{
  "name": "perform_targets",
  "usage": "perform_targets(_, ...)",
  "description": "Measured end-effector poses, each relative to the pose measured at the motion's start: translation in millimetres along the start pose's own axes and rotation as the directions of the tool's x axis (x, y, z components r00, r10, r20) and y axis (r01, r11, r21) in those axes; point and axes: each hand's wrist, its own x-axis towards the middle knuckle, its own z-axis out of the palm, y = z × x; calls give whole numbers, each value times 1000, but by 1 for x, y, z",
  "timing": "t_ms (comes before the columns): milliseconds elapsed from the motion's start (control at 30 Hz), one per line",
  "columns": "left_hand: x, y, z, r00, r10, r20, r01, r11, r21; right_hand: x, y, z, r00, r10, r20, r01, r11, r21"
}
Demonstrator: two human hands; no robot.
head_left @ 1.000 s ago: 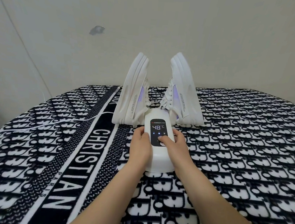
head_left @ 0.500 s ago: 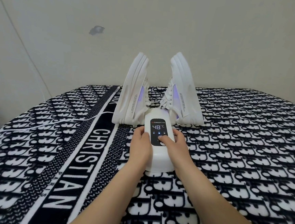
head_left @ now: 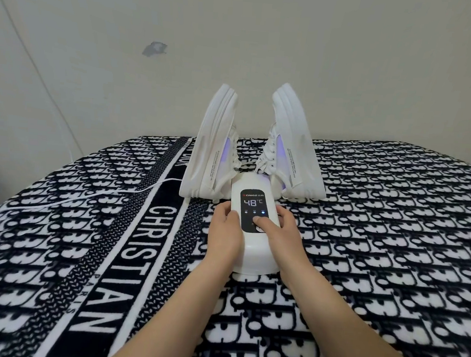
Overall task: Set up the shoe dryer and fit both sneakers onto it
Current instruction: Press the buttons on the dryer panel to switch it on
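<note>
- A white shoe dryer (head_left: pixel 253 254) lies on a black-and-white patterned blanket (head_left: pixel 379 248), near the middle of the scene.
- Its black control panel (head_left: pixel 253 208) is lit and reads 48°C, with small blue dots below the number.
- The left sneaker (head_left: pixel 212 148) and the right sneaker (head_left: pixel 294 143), both white, stand heel-down at the dryer's far end, soles facing outward and toes splayed apart; violet light glows inside each.
- The left hand (head_left: pixel 225 230) rests against the dryer's left side, fingers curled loosely around its edge.
- The right hand (head_left: pixel 282 233) wraps the dryer's right side, its thumb (head_left: pixel 260 221) pressed on the panel below the dots.
- A white cord (head_left: pixel 84 203) runs leftward from the sneakers across the blanket.
- A plain wall (head_left: pixel 269 33) with a grey scuff stands behind.
</note>
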Motion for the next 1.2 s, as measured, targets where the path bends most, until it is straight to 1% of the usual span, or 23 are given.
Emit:
perform_targets(533, 3, -1, -2, 1000, 6, 27, -6, 1000, 13, 3, 4, 2, 1000, 2, 8, -2, 1000, 16)
perform_targets(867, 6, -4, 0, 1000, 28, 6, -28, 1000, 11, 4, 6, 1, 1000, -18, 8, 18, 1000, 11)
perform_targets(1033, 4, -9, 0, 995, 92, -31, -90, 994, 61, 5, 9, 4, 997, -66, -35, 65, 997, -45)
perform_targets(1200, 4, -11, 0, 993, 105, -45, -101, 991, 89, 6, 12, 5, 992, -102, -68, 94, 990, -105)
